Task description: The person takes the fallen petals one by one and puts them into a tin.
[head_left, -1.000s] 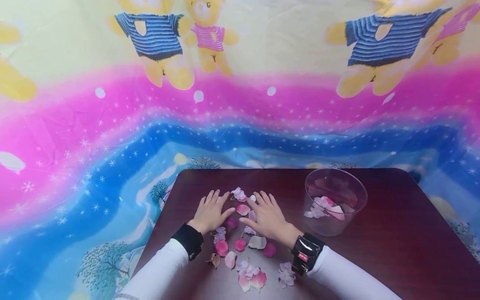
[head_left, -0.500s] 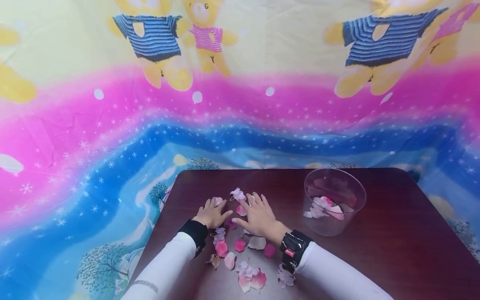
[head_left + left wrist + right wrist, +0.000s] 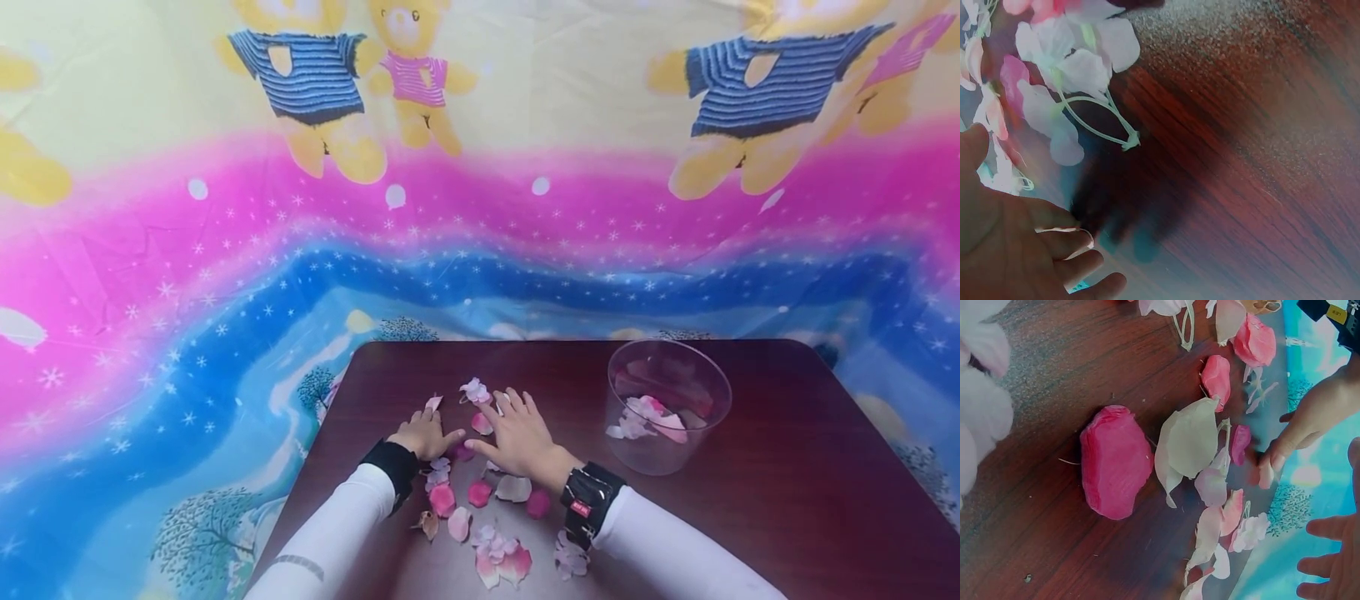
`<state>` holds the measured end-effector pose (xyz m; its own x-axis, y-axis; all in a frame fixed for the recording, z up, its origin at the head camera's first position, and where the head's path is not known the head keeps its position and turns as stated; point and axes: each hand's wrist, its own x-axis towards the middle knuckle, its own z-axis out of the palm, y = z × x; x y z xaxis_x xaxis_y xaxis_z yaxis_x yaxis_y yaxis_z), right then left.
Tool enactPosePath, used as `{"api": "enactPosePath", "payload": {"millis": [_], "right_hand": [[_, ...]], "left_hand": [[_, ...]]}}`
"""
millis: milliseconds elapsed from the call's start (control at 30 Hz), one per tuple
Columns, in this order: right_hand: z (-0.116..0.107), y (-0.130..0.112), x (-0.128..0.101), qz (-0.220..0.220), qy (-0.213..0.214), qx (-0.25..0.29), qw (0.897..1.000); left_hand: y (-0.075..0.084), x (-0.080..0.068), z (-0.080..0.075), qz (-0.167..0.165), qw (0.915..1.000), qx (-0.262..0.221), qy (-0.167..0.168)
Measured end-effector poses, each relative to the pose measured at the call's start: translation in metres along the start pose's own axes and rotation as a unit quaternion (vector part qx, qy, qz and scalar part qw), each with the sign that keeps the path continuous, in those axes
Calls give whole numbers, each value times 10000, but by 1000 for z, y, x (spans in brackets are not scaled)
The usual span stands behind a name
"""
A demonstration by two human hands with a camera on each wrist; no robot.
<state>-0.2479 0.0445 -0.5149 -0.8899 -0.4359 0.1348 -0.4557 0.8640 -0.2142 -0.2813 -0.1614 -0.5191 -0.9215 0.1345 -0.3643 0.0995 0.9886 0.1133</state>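
Pink and white fabric petals (image 3: 478, 492) lie scattered on a dark wooden table (image 3: 787, 475). My left hand (image 3: 423, 433) rests on the table among them with its fingers bent in; the left wrist view shows its palm (image 3: 1010, 237) holding nothing. A pale petal (image 3: 433, 403) lies just beyond its fingertips. My right hand (image 3: 516, 435) lies flat beside it with fingers spread, touching a pink petal (image 3: 480, 423). A large pink petal (image 3: 1116, 461) and a cream one (image 3: 1191, 440) lie below my right wrist. A white blossom (image 3: 1079, 69) on a green stem lies by my left hand.
A clear plastic cup (image 3: 712, 417) stands right of my right hand with several petals (image 3: 648, 415) inside. More petals (image 3: 501, 557) lie near the front edge. A bright printed cloth (image 3: 225, 292) hangs behind and left of the table.
My left hand has drawn back toward me with its fingers bending in, uncovering a pale petal. The right hand slid back slightly, still flat.
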Motion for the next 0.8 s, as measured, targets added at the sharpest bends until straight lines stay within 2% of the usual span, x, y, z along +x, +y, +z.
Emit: {"api": "enactPosePath", "payload": {"millis": [167, 233, 400, 533, 633, 800], "right_hand": [[0, 1, -3, 40, -57, 41, 10000], [-1, 1, -4, 50, -42, 5, 10000], [-3, 6, -3, 68, 16, -85, 9999], [-8, 11, -3, 74, 102, -28, 9999], [-16, 15, -4, 69, 207, 127, 9997], [-33, 21, -6, -32, 541, 375, 9978]], "left_hand": [[2, 1, 1, 41, 9999, 92, 36], [2, 1, 1, 137, 9997, 115, 157], [1, 0, -3, 583, 9956, 229, 700], [3, -5, -9, 991, 9897, 275, 998], [9, -14, -15, 1392, 9818, 326, 1249], [25, -33, -25, 2149, 9598, 544, 1724]]}}
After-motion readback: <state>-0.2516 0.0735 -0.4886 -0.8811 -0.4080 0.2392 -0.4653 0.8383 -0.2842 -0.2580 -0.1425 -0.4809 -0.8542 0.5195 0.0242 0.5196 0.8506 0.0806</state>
